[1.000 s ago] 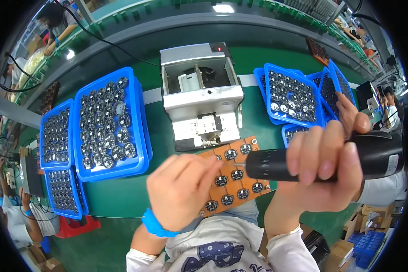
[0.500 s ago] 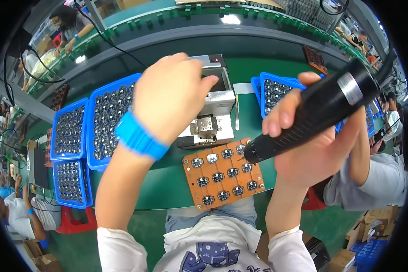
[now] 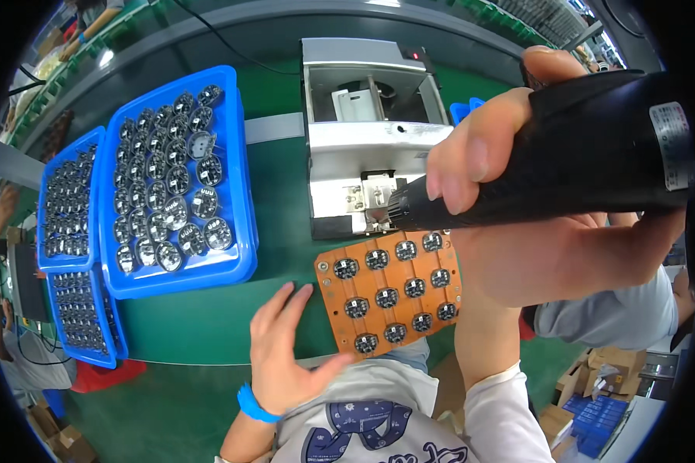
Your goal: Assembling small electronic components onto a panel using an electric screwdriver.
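Note:
My right hand is wrapped around a black electric screwdriver, held nearly level. The screwdriver's nose lies in front of the metal outlet block of a silver screw feeder; whether its bit touches there I cannot tell. Below it on the bench is an orange-brown fixture board with rows of small round circuit boards. Left of this fixture hovers my left hand, empty, fingers apart, a blue band on its wrist. Its fingertips are near the fixture's left edge, apart from it.
A large blue tray of round circuit boards with components stands left of the feeder. Further left are smaller blue trays of similar parts. Another blue tray shows partly behind my right hand. A person's grey sleeve is at the right.
My left hand has come down from over the screw feeder to the fixture's left side. My right hand has carried the screwdriver from above the fixture to the feeder's front. The view has shifted.

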Demonstrator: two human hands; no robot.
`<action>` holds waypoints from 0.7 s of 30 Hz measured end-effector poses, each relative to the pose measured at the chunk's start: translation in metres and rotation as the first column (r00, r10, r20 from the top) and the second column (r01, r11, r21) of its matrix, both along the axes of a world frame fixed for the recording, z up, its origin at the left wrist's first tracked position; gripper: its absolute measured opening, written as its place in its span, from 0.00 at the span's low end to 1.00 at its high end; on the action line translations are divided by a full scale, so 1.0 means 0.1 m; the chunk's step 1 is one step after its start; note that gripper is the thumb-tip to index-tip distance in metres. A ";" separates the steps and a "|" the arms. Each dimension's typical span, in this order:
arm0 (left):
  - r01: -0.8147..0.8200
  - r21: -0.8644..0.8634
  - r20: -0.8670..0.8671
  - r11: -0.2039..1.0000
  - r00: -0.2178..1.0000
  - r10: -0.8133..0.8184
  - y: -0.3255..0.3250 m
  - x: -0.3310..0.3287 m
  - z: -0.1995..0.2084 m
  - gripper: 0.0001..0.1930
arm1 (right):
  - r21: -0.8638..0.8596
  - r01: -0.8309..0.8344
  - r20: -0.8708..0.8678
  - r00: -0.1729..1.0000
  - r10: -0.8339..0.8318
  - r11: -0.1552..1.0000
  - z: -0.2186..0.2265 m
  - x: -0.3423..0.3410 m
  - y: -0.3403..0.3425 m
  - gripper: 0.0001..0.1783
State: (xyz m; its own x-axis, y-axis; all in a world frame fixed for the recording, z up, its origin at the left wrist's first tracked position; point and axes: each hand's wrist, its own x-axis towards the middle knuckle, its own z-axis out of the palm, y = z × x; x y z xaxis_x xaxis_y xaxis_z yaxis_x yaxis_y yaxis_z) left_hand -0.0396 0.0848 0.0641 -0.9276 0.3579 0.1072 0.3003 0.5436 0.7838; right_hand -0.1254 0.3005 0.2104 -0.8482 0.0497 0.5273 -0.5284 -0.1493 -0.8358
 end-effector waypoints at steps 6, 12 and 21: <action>0.160 -0.037 0.060 0.986 0.986 -0.157 0.07 0.07 0.06 0.57 | -0.049 -0.027 0.169 0.985 0.035 0.998 0.01 -0.09 -0.10 0.53; 0.153 -0.028 0.003 0.988 0.988 -0.153 0.11 0.10 0.00 0.55 | -0.041 -0.032 0.217 0.975 0.040 0.999 0.01 -0.09 -0.09 0.50; 0.184 -0.038 -0.038 0.982 0.982 -0.185 0.08 0.04 -0.01 0.54 | -0.125 -0.091 0.042 0.994 0.097 0.988 -0.33 0.22 0.10 0.44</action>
